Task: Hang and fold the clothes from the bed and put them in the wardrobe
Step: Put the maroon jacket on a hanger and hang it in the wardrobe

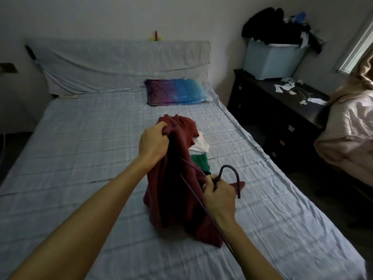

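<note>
Maroon garment (173, 188) bunched and lifted above checked bed sheet (80, 148), gripped at top by left hand (154, 143); dark wire hanger (228, 174) clenched in right hand (219, 196); white and green clothes (199, 156) behind.

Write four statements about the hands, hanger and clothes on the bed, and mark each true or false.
1. The left hand grips the red garment. True.
2. The right hand holds a hanger. True.
3. The green garment hangs on the hanger. False: it lies on the bed, behind the red one.
4. The pillow lies on the dresser. False: it lies at the head of the bed.
</note>
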Demonstrator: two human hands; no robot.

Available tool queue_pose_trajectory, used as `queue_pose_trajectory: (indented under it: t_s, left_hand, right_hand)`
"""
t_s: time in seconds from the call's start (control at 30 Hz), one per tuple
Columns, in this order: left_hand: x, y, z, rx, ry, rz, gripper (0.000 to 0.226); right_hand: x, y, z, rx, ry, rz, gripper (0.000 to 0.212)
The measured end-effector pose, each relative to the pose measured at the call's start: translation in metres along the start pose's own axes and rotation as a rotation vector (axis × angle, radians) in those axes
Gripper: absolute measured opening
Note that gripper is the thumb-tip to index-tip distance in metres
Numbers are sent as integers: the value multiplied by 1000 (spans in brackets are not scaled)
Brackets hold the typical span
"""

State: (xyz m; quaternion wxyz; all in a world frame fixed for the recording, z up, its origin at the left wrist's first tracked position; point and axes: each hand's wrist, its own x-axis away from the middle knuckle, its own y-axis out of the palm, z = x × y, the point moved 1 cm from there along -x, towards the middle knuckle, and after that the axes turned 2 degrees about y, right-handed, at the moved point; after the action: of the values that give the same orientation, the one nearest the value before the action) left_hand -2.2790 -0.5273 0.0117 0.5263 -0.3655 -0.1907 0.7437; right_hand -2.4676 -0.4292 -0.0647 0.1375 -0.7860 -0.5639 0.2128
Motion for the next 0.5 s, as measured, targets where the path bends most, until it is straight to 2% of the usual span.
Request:
queue_pose_trajectory:
  t_s: [0.1, 0.23, 0.37, 0.4, 0.5]
  left_hand:
    - [18, -6, 19, 19, 72, 46, 24]
    - [47, -3, 48, 26, 205, 37, 12]
    - [52, -13, 43, -164, 376, -21, 3]
    - [50, -18, 44, -224, 430, -18, 5]
    - [33, -26, 48, -423, 605, 33, 30]
  right_hand:
    - [-9, 9, -16, -45, -2, 51, 24]
    - [-23, 13, -43, -230, -18, 90, 23]
    - [-45, -4, -64, -319, -147, 110, 21]
    - [-49, -7, -67, -334, -190, 101, 19]
    - [-60, -16, -75, -316, -338, 97, 20]
